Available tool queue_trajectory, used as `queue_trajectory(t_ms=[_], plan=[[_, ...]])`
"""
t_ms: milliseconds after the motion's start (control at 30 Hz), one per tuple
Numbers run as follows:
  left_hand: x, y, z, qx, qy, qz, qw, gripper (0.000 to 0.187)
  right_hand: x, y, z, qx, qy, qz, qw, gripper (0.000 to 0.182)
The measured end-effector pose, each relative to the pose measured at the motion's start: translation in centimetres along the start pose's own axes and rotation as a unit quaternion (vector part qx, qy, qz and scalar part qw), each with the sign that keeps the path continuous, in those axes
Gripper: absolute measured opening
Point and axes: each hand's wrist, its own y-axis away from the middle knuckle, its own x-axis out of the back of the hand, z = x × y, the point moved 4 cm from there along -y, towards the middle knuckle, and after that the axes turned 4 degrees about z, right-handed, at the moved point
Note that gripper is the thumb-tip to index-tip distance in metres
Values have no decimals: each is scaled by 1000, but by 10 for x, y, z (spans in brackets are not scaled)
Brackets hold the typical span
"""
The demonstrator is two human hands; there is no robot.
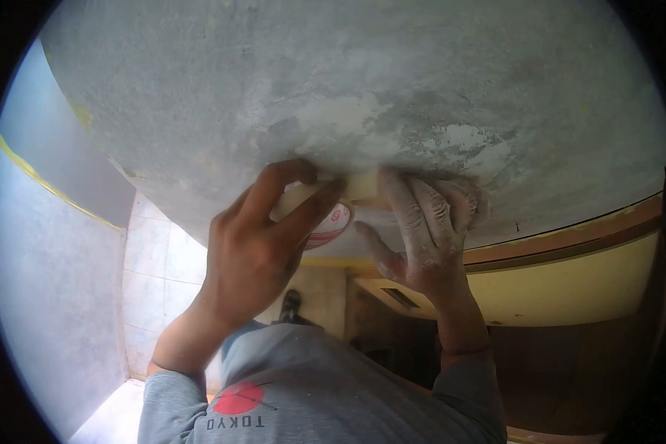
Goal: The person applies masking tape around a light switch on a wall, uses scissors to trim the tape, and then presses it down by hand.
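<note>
A roll of pale tape (297, 198) with a red-and-white printed core is held by my left hand (255, 233), its fingers wrapped round it against the grey wall surface (200, 89). A short strip of the tape (362, 187) runs from the roll to my right hand (422, 222). My right hand is coated in whitish dust, its fingers pressed on the strip and the wall, the thumb held apart. White patches (462, 140) mark the wall just above my right hand.
A brown wooden trim (555, 237) and a yellowish panel (570, 288) lie to the right. At the left stands a pale wall (59, 296) with a yellow strip (52, 192). White tiles (159, 274) and a dark shoe (291, 302) show below.
</note>
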Motion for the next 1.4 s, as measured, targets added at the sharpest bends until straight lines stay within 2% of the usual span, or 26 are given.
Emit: queue_trajectory(t_ms=[33, 267, 333, 567, 767, 967, 1033, 1400], plan=[[-1, 1, -1, -9, -1, 5, 1000, 34, 2, -3, 1, 13, -13, 1, 1000, 64], [-3, -3, 3, -1, -2, 0, 1000, 48, 7, -6, 1, 58, -1, -12, 998, 63], [-5, -5, 6, -7, -5, 0, 1000, 49, 4, 2, 3, 19, -12, -56, 998, 61], [-4, -7, 11, 8, -15, -50, 999, 54, 9, -3, 5, 16, -38, -54, 998, 62], [4, -9, 12, 35, 5, -73, 997, 63, 11, -8, 7, 37, -54, -89, 994, 62], [3, -6, 7, 58, 48, -78, 994, 64, 18, -16, 6, 36, -83, -69, 993, 64], [1, -5, 7, 63, 51, -76, 994, 63, 22, -18, 6, 42, -46, -94, 994, 61], [-3, 5, 9, 102, 57, -80, 990, 68, 13, -16, 7, 48, -44, -121, 991, 57]])
